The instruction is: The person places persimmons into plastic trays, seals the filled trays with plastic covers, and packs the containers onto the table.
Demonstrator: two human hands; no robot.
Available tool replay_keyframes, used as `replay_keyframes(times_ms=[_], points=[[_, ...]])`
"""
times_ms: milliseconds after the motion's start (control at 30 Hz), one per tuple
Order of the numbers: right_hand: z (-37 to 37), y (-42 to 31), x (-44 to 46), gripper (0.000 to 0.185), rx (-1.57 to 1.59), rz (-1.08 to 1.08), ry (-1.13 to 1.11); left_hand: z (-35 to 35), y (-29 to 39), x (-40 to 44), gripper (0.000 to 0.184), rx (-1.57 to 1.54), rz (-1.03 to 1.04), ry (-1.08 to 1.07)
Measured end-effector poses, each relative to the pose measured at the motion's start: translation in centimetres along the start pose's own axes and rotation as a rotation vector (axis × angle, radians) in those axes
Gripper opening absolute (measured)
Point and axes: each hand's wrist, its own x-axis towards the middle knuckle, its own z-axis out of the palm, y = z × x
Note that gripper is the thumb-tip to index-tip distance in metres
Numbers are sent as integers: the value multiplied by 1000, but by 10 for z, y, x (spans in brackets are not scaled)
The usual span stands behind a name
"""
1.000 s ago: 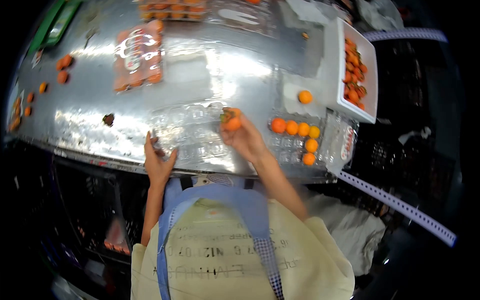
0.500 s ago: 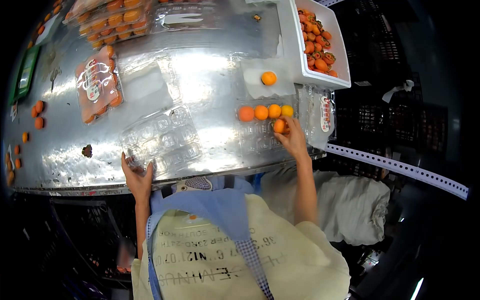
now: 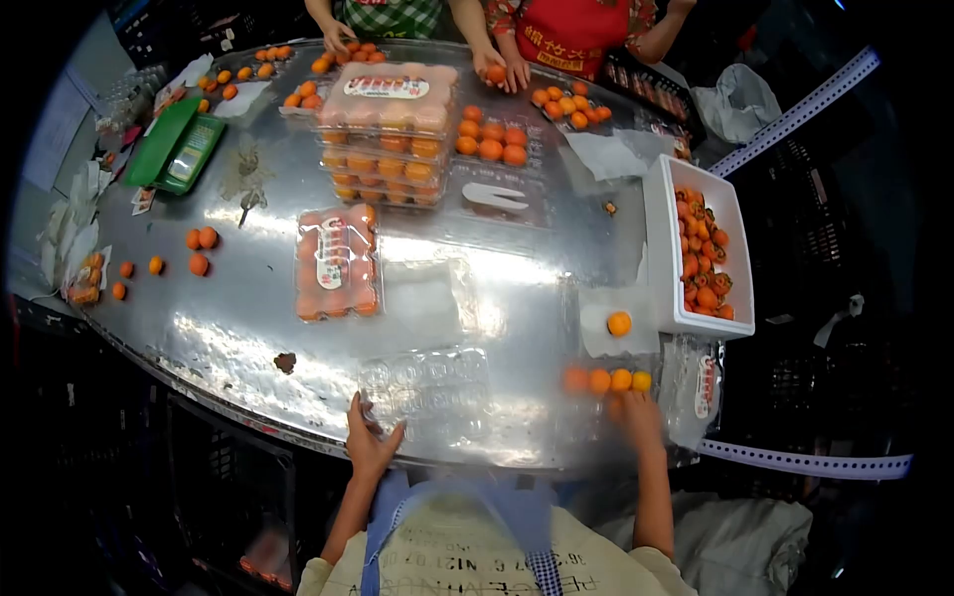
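Note:
My left hand [image 3: 371, 443], thumb and fingers apart, is at the left edge of a clear plastic tray [image 3: 427, 392] with moulded cups and no fruit in them. Blurred by motion, my right hand [image 3: 638, 419] is over a second clear tray on the right. That tray's back row holds orange fruits [image 3: 599, 380], and my right fingers are just in front of them; what they hold, if anything, is too smeared to tell. Behind the row, a single orange fruit [image 3: 619, 324] lies on a white sheet [image 3: 594, 336].
A white foam box [image 3: 660, 258] of orange fruits stands at the right. Closed fruit packs [image 3: 388, 139] are stacked at the back, with another pack [image 3: 338, 263] nearer. Two co-workers' hands [image 3: 502, 70] are across the table. A green container [image 3: 184, 149] lies at the left.
The view has tilted up, showing the co-workers across the table. My right hand first held a fruit over the left tray, then brought it to the right tray. My left hand stays by the left tray.

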Motion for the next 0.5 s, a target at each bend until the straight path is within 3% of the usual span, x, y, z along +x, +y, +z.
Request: replay_keyframes(times_ms=[233,367,500], points=[[-14,-9,0,44,84,-36,187,-4,6,6,96,5,-46,-22],[-19,-48,22,43,266,-60,251,-12,1,14,100,-145,-118,-167],[-29,-130,56,42,541,-132,114,-12,-10,30,85,-431,-137,-236]])
